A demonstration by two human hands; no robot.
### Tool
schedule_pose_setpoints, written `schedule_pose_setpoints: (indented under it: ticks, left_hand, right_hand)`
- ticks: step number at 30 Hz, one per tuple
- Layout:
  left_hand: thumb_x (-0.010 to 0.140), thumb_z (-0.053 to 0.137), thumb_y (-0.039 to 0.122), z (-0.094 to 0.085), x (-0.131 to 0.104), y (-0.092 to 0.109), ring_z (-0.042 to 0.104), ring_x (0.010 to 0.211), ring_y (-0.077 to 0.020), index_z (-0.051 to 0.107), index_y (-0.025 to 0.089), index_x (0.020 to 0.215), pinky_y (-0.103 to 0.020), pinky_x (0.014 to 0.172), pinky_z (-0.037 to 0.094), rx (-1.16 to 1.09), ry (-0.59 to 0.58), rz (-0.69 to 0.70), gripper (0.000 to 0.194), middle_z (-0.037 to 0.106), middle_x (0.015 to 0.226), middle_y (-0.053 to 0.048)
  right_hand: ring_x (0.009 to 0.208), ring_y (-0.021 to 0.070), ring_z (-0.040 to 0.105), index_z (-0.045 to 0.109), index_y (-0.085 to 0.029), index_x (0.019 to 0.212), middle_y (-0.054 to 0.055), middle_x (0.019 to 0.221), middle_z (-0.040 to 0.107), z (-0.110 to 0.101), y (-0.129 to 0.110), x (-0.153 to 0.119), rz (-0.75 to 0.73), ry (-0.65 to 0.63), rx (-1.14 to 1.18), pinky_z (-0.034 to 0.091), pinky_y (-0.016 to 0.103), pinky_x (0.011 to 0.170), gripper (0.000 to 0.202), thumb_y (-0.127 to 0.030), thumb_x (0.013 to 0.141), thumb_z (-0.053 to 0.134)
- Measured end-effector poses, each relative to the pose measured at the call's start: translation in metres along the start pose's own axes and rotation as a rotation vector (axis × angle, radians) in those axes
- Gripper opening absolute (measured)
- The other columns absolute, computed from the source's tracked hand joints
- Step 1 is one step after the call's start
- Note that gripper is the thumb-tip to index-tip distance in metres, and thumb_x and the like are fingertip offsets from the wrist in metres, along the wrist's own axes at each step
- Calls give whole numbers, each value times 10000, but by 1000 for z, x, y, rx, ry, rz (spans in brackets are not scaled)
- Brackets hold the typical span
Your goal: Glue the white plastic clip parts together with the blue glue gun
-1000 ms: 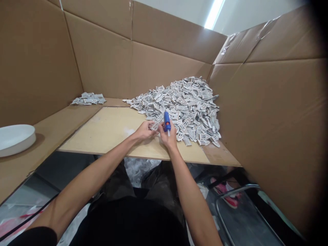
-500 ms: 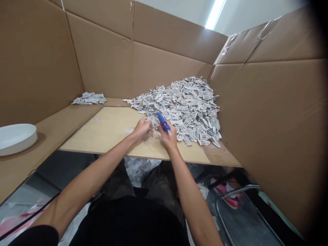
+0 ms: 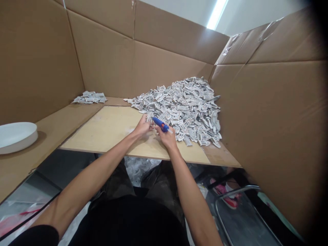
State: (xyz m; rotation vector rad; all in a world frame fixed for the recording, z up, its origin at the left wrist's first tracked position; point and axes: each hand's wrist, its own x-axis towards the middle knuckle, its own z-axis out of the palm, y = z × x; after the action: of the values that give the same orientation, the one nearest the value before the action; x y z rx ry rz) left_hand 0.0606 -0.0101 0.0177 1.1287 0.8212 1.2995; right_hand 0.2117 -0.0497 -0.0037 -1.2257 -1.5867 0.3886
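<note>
My right hand (image 3: 167,137) is wrapped round the handle of a blue glue gun (image 3: 160,123). The gun has an orange-red spot on its body, and a pale translucent glue stick pokes out of its rear. Its nozzle points at my left hand (image 3: 143,127), which pinches a small grey-white slotted piece (image 3: 149,117). Both hands are close together over the board, with the gun's tip at or very near the piece; contact is too small to tell. Just beyond them rises a big heap of similar slotted pieces (image 3: 184,102).
A smaller pile of pieces (image 3: 89,97) lies at the back left. A white round bowl (image 3: 19,136) stands on the left cardboard. The pale board (image 3: 89,131) forms the work surface, with tall cardboard walls (image 3: 107,65) around it. A metal-framed chair (image 3: 243,212) is low right.
The glue gun has swung left, and its nozzle has come down to the piece in my left hand. My left hand has shifted slightly, bringing the piece more into view.
</note>
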Motion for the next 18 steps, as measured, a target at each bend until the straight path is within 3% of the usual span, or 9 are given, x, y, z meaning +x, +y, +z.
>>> schedule_pose_setpoints:
  ticks: [8, 13, 18]
  left_hand:
    - [829, 576, 21, -2, 2, -5, 465, 562, -95, 512, 238, 1071, -197, 554, 366, 71, -20, 39, 331, 536, 736, 52]
    - [843, 632, 58, -9, 5, -11, 558, 671, -116, 561, 235, 1119, -195, 606, 438, 126, -20, 107, 335, 619, 829, 14]
    - [875, 661, 95, -10, 2, -8, 604, 762, -131, 595, 224, 1109, -204, 699, 487, 206, 26, 120, 275, 681, 919, -24]
  right_hand:
    - [651, 200, 603, 775, -221, 878, 13, 675, 671, 3, 4, 0, 20, 12, 10, 526, 318, 685, 445, -658, 891, 689]
    - [633, 186, 560, 778, -209, 821, 5, 641, 644, 4, 2, 0, 13, 28, -11, 505, 314, 695, 481, -677, 887, 685]
    - [690, 204, 608, 818, -214, 917, 18, 720, 719, 5, 3, 1, 1, 41, 7, 526, 323, 753, 471, -668, 886, 699]
